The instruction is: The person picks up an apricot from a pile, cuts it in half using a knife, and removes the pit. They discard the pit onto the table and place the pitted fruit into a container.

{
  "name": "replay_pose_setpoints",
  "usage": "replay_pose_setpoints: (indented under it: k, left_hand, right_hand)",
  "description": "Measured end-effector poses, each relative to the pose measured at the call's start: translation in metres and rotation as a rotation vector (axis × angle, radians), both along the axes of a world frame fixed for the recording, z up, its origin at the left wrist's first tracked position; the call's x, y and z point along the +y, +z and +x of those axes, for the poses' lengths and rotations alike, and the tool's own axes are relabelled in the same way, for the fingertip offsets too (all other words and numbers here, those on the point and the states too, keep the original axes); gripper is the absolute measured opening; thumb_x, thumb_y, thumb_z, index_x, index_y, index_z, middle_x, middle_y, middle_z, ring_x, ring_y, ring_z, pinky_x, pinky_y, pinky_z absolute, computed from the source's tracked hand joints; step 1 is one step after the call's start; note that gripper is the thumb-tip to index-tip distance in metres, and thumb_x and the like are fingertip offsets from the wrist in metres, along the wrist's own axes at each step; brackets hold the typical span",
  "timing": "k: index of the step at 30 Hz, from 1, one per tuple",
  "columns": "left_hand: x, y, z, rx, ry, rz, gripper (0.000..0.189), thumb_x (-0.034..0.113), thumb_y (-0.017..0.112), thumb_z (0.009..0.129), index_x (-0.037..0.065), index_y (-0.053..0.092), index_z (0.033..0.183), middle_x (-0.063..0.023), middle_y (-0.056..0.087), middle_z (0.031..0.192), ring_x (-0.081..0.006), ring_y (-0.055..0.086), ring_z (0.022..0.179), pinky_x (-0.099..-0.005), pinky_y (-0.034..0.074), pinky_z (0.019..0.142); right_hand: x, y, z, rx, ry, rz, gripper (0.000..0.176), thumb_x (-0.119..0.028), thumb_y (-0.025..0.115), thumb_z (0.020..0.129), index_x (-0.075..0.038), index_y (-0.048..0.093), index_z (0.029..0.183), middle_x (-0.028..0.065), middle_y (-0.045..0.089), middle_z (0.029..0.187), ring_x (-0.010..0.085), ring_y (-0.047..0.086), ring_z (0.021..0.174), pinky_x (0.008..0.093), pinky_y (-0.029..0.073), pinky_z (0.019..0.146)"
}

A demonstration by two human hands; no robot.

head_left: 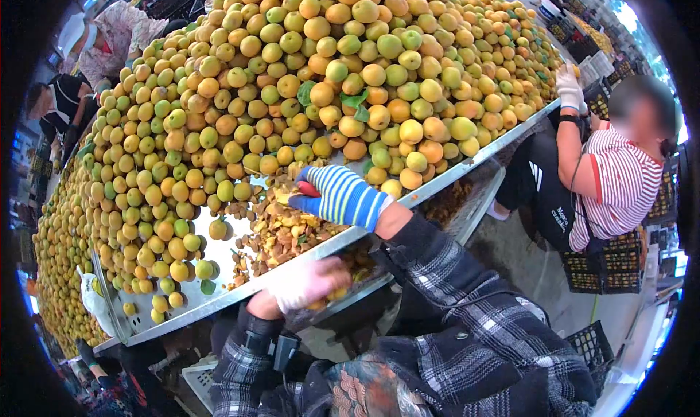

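From my remote seat I watched the right hand (pixel 339 196), in a blue-and-white striped glove, lying on the metal table (pixel 452 173) with its fingers pointing to nine o'clock. A small red thing (pixel 308 189) showed at its fingertips; I could not tell whether the fingers were closed on it or only beside it. Just below that hand, at about seven o'clock from it, lay the pile of pits and scraps (pixel 277 235), touching the glove's underside.

The left hand (pixel 306 282), in a white glove, hung under the table's edge at about seven o'clock from the right hand and near it. It was blurred, but its fingers were curled round a yellow-orange apricot (pixel 339 289), which peeped out on the three o'clock side of the glove. Both sleeves were dark plaid.

The heap of apricots (pixel 313 89) filled the table from twelve o'clock round to eight o'clock of the view, green and orange fruit mixed, with a few leaves (pixel 354 103) among them.

At three o'clock sat a co-worker in a red-striped shirt (pixel 620 184), one white-gloved hand (pixel 569 87) raised to the heap's rim. Black crates (pixel 620 264) stood beside that person. At ten o'clock, beyond the heap, two more people (pixel 109 38) bent over the fruit.
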State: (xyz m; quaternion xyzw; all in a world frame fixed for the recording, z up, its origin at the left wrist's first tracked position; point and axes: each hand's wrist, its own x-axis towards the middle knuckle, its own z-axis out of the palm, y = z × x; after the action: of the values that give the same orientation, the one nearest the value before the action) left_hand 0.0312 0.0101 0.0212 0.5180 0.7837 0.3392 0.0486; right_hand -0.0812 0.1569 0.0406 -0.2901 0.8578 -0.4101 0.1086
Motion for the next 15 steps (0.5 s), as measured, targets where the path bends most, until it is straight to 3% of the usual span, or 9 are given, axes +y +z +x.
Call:
replay_pose_setpoints:
  k: [2, 3, 5, 7, 10, 11, 15]
  left_hand:
    - [0.030, 0.030, 0.016, -1.172, 0.446, -0.520, 0.035, 0.029, 0.053, 0.086, 0.003, 0.057, 0.110, -0.0140, 0.064, 0.081, -0.0268, 0.064, 0.071, -0.0372, 0.052, 0.063]
    - [0.027, -0.003, 0.023, -0.764, 0.382, -0.536, 0.039, 0.028, 0.054, 0.084, 0.002, 0.056, 0.113, -0.0211, 0.066, 0.088, -0.0348, 0.064, 0.076, -0.0416, 0.052, 0.068]
    - [0.020, -0.037, 0.028, -0.757, 0.421, -0.582, 0.040, 0.027, 0.054, 0.083, 0.001, 0.057, 0.112, -0.0232, 0.065, 0.090, -0.0360, 0.064, 0.080, -0.0427, 0.051, 0.071]
    - [0.014, -0.062, 0.025, -0.642, 0.457, -0.627, 0.040, 0.026, 0.053, 0.080, -0.002, 0.058, 0.108, -0.0258, 0.064, 0.093, -0.0381, 0.063, 0.087, -0.0447, 0.048, 0.079]
    - [0.021, -0.053, 0.020, -0.626, 0.440, -0.767, 0.040, 0.027, 0.053, 0.079, -0.002, 0.059, 0.106, -0.0261, 0.064, 0.095, -0.0383, 0.062, 0.090, -0.0444, 0.047, 0.083]
    - [0.023, -0.058, 0.020, -0.611, 0.411, -0.753, 0.043, 0.027, 0.053, 0.080, -0.004, 0.056, 0.110, -0.0261, 0.064, 0.095, -0.0390, 0.062, 0.089, -0.0447, 0.047, 0.081]
    - [0.038, -0.055, 0.018, -0.661, 0.293, -0.735, 0.055, 0.031, 0.050, 0.083, -0.007, 0.044, 0.123, -0.0256, 0.065, 0.087, -0.0402, 0.063, 0.085, -0.0457, 0.049, 0.075]
  right_hand:
    - [0.012, 0.005, -0.004, 0.125, -0.115, 0.003, 0.034, -0.034, 0.071, 0.079, -0.003, 0.061, 0.087, 0.0154, 0.062, 0.068, 0.0300, 0.062, 0.063, 0.0386, 0.048, 0.059]
    - [0.020, 0.008, -0.009, 0.245, -0.223, 0.011, 0.032, -0.033, 0.070, 0.079, -0.004, 0.060, 0.089, 0.0164, 0.064, 0.071, 0.0328, 0.063, 0.067, 0.0411, 0.049, 0.062]
    - [0.040, 0.006, -0.028, 0.366, -0.397, -0.031, 0.033, -0.032, 0.069, 0.079, -0.008, 0.057, 0.099, 0.0161, 0.065, 0.073, 0.0354, 0.064, 0.070, 0.0453, 0.050, 0.063]
    - [0.063, 0.011, -0.048, 0.485, -0.459, 0.108, 0.036, -0.033, 0.067, 0.079, -0.008, 0.055, 0.102, 0.0155, 0.065, 0.071, 0.0350, 0.064, 0.067, 0.0459, 0.049, 0.059]
    - [0.082, 0.019, -0.069, 0.451, -0.464, 0.427, 0.030, -0.027, 0.064, 0.081, -0.006, 0.054, 0.101, 0.0160, 0.065, 0.071, 0.0355, 0.064, 0.067, 0.0473, 0.049, 0.059]
    - [0.085, 0.018, -0.078, 0.447, -0.448, 0.483, 0.040, -0.032, 0.067, 0.079, -0.007, 0.053, 0.108, 0.0157, 0.064, 0.075, 0.0351, 0.063, 0.071, 0.0473, 0.049, 0.062]
    - [0.085, 0.009, -0.096, 0.470, -0.358, 0.525, 0.031, -0.029, 0.064, 0.081, -0.008, 0.054, 0.102, 0.0160, 0.065, 0.078, 0.0366, 0.063, 0.072, 0.0485, 0.048, 0.063]
